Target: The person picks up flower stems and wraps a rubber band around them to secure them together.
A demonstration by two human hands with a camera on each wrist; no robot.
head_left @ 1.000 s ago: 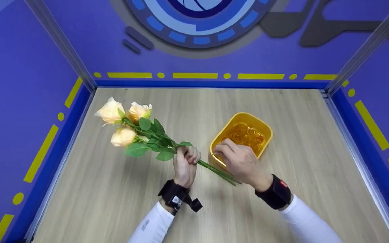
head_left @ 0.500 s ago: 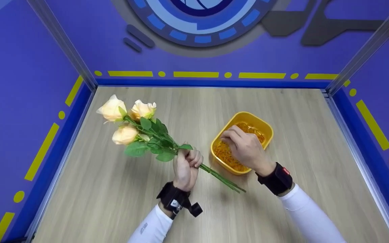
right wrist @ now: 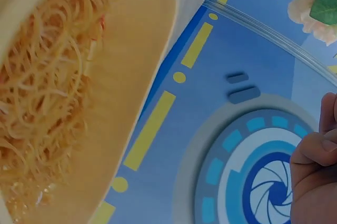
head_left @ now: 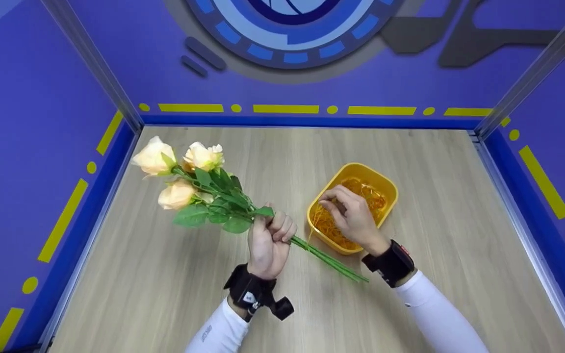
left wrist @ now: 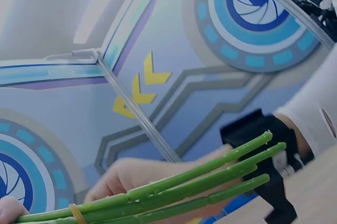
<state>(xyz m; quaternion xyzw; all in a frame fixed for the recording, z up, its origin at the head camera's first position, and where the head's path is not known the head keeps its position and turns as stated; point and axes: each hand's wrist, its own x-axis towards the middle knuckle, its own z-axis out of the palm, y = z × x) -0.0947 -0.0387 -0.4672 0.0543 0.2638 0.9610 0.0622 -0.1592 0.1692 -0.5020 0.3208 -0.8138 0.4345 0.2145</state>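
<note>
My left hand (head_left: 270, 245) grips the green stems of three pale peach roses (head_left: 177, 194), whose blooms point to the far left. The bare stem ends (head_left: 336, 264) stick out to the right of the hand. A thin yellowish rubber band (left wrist: 78, 213) goes around the stems in the left wrist view. My right hand (head_left: 353, 215) pinches the other end of the band, which runs as a taut line from the stems up to its fingertips. That hand is over a yellow bin (head_left: 389, 184), partly covering it.
Inside the bin lies a heap of loose rubber bands (right wrist: 42, 77). The bin stands on a wood-grain table (head_left: 439, 206). Blue panels (head_left: 282, 93) wall in the back and sides.
My right hand came up and away from the stems, over the bin, then shifted slightly left. The stem ends swung down and to the right. The stretched rubber band now shows.
</note>
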